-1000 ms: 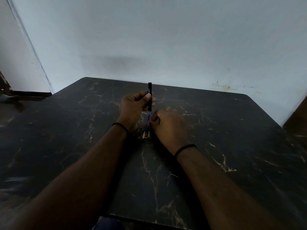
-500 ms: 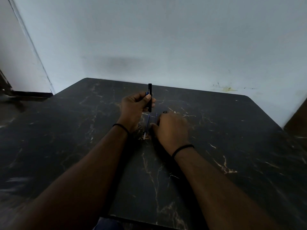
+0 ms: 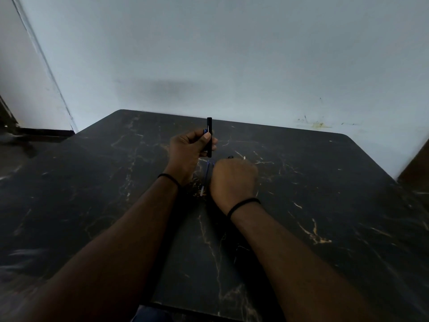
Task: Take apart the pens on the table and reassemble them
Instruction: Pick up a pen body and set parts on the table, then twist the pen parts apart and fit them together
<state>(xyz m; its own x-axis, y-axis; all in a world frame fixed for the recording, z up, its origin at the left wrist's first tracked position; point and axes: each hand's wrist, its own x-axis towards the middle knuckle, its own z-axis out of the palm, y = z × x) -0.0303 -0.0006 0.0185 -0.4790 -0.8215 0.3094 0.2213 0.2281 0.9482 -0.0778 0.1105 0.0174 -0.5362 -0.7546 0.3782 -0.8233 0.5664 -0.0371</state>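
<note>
1. head view: the left hand (image 3: 189,148) pinches the black pen barrel (image 3: 209,137) upright above the table (image 3: 325,194), open end kept reachable, i'd guess.
2. the right hand (image 3: 233,181) curls knuckles-up over the table beside the blue refill (image 3: 206,176); whether it holds anything, i cannot tell.

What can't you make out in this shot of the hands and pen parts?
- Right hand: head view shows only its back, so the grip and anything held are hidden.
- Refill: partly hidden between the hands.
- Small bits beyond the knuckles: too small to identify.
- Barrel print: too small to read.
</note>
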